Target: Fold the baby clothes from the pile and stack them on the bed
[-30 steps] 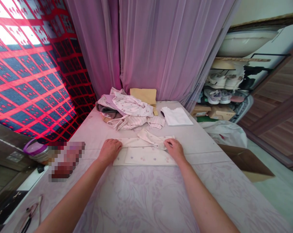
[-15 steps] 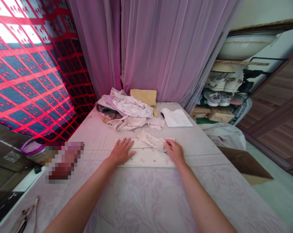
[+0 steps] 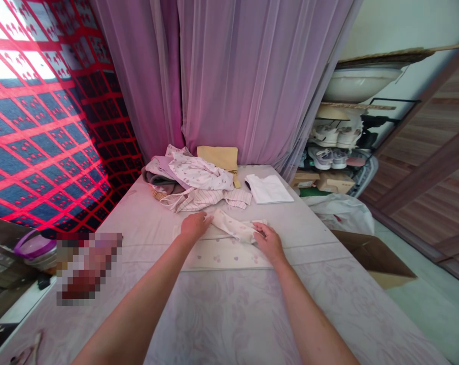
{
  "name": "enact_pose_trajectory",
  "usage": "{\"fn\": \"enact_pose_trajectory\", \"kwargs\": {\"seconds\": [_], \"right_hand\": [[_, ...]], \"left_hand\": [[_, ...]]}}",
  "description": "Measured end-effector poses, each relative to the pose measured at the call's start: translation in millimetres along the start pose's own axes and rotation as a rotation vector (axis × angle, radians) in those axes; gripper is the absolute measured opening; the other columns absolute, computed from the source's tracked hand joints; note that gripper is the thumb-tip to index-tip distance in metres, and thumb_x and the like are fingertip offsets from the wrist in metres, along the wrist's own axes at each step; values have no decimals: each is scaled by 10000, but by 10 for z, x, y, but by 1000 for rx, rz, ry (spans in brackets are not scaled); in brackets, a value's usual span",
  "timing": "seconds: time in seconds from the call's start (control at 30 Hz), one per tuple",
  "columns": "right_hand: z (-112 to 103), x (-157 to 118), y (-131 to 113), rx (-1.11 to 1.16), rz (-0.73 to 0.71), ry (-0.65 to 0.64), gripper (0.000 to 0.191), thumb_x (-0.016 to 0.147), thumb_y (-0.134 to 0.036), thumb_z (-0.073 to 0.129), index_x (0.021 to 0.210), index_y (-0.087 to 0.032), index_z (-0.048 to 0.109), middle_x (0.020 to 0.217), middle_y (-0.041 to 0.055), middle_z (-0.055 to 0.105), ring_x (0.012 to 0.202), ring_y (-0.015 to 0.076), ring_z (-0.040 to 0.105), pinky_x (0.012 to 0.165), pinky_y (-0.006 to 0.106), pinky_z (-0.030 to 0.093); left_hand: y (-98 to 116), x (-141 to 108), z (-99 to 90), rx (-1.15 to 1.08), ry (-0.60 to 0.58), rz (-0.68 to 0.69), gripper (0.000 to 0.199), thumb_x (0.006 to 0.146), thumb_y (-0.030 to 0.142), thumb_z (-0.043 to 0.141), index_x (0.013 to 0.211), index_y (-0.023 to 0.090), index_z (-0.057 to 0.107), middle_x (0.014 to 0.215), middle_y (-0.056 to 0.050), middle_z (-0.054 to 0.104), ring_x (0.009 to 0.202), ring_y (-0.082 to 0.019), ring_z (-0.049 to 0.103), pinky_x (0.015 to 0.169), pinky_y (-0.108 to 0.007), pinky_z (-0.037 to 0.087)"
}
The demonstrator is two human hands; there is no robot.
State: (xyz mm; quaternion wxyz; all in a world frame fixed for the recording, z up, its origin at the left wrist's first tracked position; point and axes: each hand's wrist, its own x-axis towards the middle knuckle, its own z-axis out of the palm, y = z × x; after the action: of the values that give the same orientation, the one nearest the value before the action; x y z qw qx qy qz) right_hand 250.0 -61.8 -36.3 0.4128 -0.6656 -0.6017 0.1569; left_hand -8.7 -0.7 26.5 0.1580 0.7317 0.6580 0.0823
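A cream garment (image 3: 229, 256) with small heart-like prints lies flattened and folded in front of me on the bed. A narrow strip of it, apparently a sleeve (image 3: 235, 227), runs across its upper part. My left hand (image 3: 194, 226) pinches the strip's left end between thumb and fingers. At the right end, my right hand (image 3: 269, 242) has its thumb and bent fingers closed on the cloth. Just beyond lie a striped garment (image 3: 199, 199) and a heap of clothes topped by a printed pale pink one (image 3: 201, 171).
A folded white cloth (image 3: 271, 189) and a folded tan cloth (image 3: 218, 158) lie toward the far end of the bed (image 3: 229, 314). Purple curtains (image 3: 229, 76) hang behind. An open cardboard box (image 3: 374, 256) and a shoe rack with shoes (image 3: 330, 157) stand right.
My left hand has gone from lying flat on the garment to pinching the strip's left end. The strip now lies straighter and wider. The view has shifted slightly.
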Motion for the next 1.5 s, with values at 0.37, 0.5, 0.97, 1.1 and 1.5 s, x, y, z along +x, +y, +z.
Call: {"fn": "enact_pose_trajectory", "kwargs": {"seconds": [0.37,0.5,0.97,1.1,1.5], "right_hand": [[23,21,39,56,-13,-24,369,684,-241,524,1008,-242,700,947,43,707,853,203,638,781,327,523],[7,13,16,37,-22,0,358,709,-275,509,1004,-219,703,908,54,706,854,208,637,786,328,518],[-10,20,-43,-54,48,-29,356,744,-249,480,1031,-223,688,1011,51,700,928,199,624,824,313,494],[-33,61,-86,-132,82,-64,344,786,-286,495,1067,-203,675,978,61,701,894,191,630,825,303,483],[-70,381,-223,-291,53,-223,287,818,-318,571,1088,-251,643,945,12,722,911,168,651,926,307,410]], "left_hand": [[121,357,51,-120,-74,-98,148,630,309,687,709,199,628,888,-68,698,912,-281,632,771,-357,456],[164,293,0,-264,-12,-54,70,681,238,622,700,184,582,805,-55,669,869,-258,627,752,-356,468],[-208,-427,-47,-1101,-35,-105,513,728,377,620,1191,190,498,891,-23,656,753,-134,645,662,-258,522],[-360,-458,124,-1010,44,-145,687,700,350,657,1332,229,418,778,28,606,613,-98,576,566,-215,481],[-515,-428,250,-602,224,-7,322,757,246,532,1023,201,706,835,-18,692,679,-140,589,662,-254,474]]}}
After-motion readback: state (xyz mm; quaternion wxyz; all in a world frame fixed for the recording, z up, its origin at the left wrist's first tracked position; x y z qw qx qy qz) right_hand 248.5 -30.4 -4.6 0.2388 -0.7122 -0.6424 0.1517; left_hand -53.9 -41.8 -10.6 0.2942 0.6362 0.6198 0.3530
